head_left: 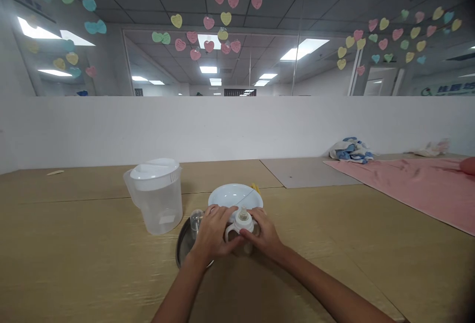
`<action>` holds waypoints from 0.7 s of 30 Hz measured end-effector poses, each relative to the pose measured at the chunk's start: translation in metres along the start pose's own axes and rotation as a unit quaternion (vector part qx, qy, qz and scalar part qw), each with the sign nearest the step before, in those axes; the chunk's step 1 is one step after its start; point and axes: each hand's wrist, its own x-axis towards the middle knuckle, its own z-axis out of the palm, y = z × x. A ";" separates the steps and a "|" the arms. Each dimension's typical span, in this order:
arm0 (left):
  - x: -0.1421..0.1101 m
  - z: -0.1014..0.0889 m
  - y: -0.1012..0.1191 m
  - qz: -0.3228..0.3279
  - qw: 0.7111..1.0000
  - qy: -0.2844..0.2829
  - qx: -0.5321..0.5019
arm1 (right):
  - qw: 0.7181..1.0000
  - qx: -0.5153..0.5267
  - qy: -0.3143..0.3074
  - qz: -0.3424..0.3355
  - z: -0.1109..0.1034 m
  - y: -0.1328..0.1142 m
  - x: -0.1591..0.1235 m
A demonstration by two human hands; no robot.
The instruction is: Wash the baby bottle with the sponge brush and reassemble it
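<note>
A baby bottle (244, 222) with a white collar, a side handle and a clear nipple stands upright between my two hands. My left hand (215, 231) is closed around its left side near the handle. My right hand (264, 231) grips the collar from the right, thumb across the front. Most of the bottle's body is hidden by my fingers. Just beyond my hands is a white bowl (234, 194) with a thin line across it. To the left, partly behind my left hand, lies a dark round tray (181, 249) with a clear dome-shaped cap (195, 220) on it.
A translucent lidded pitcher (161, 209) stands on the table at left. Small yellow pieces (256, 188) lie behind the bowl. A pink cloth (419, 184) covers the right side, near a crumpled blue-and-white cloth (351, 151). A white wall (237, 127) bounds the back.
</note>
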 end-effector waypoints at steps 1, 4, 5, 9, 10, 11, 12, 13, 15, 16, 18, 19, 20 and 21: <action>-0.001 -0.003 -0.005 -0.014 0.999 0.032 0.002 | 1.000 -0.011 0.002 -0.005 0.000 0.002 0.000; -0.004 -0.006 -0.021 -0.146 0.976 0.158 0.040 | 0.998 -0.031 0.026 -0.048 0.003 0.009 0.000; -0.005 -0.005 -0.026 -0.196 0.962 0.176 0.070 | 0.997 -0.034 0.037 -0.065 0.004 0.011 0.000; -0.006 0.005 -0.036 -0.309 0.920 0.073 0.229 | 0.992 -0.038 0.062 -0.101 0.006 0.014 0.001; -0.007 0.008 -0.037 -0.314 0.913 0.035 0.260 | 0.992 -0.039 0.064 -0.105 0.006 0.014 0.001; -0.009 0.010 -0.037 -0.312 0.907 0.003 0.282 | 0.991 -0.040 0.065 -0.110 0.006 0.014 0.001; -0.010 0.011 -0.037 -0.306 0.904 -0.021 0.297 | 0.990 -0.042 0.066 -0.114 0.006 0.014 0.001; -0.011 0.012 -0.036 -0.301 0.902 -0.035 0.307 | 0.990 -0.044 0.067 -0.119 0.006 0.014 0.001; -0.011 0.011 -0.036 -0.296 0.901 -0.034 0.316 | 0.989 -0.049 0.069 -0.123 0.005 0.013 0.002; -0.010 0.009 -0.035 -0.295 0.901 -0.015 0.317 | 0.989 -0.050 0.068 -0.124 0.005 0.012 0.002; -0.007 0.004 -0.034 -0.276 0.908 0.070 0.307 | 0.989 -0.050 0.061 -0.121 0.004 0.010 0.002; -0.005 0.002 -0.033 -0.251 0.913 0.135 0.293 | 0.990 -0.048 0.057 -0.120 0.004 0.009 0.003; -0.003 0.001 -0.031 -0.213 0.916 0.204 0.270 | 0.990 -0.047 0.053 -0.118 0.004 0.008 0.003; -0.002 0.000 -0.029 -0.168 0.917 0.270 0.241 | 0.991 -0.046 0.049 -0.117 0.003 0.007 0.003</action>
